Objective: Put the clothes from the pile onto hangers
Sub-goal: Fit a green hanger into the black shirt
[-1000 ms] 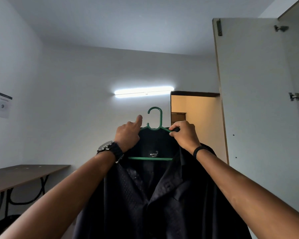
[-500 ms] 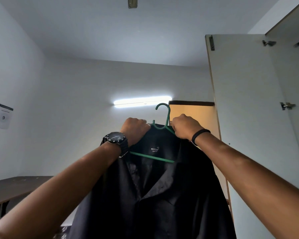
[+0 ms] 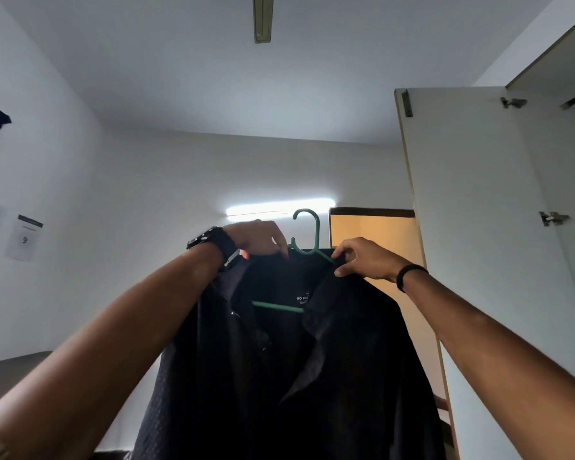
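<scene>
A black collared shirt point(image 3: 279, 376) hangs on a green plastic hanger point(image 3: 312, 227), held up in front of me at head height. My left hand point(image 3: 259, 237), with a black watch on its wrist, pinches the shirt's collar at the hanger's left shoulder. At the hanger's right shoulder, my right hand point(image 3: 362, 257) pinches the collar fabric. The hook sticks up between the two hands. The hanger's lower bar shows inside the open neck, under a white label. The pile of clothes is out of sight.
An open white wardrobe door point(image 3: 478, 244) stands at the right, with hinges on the cabinet side point(image 3: 553, 218). A doorway point(image 3: 372, 234) and a lit tube light point(image 3: 279, 207) are behind the shirt. A brown table point(image 3: 10, 370) is at the lower left; papers point(image 3: 25, 239) hang on the left wall.
The view has tilted upward, so more ceiling shows. Both hands have shifted along the collar near the hook, and the hanger sits more level than half a second ago.
</scene>
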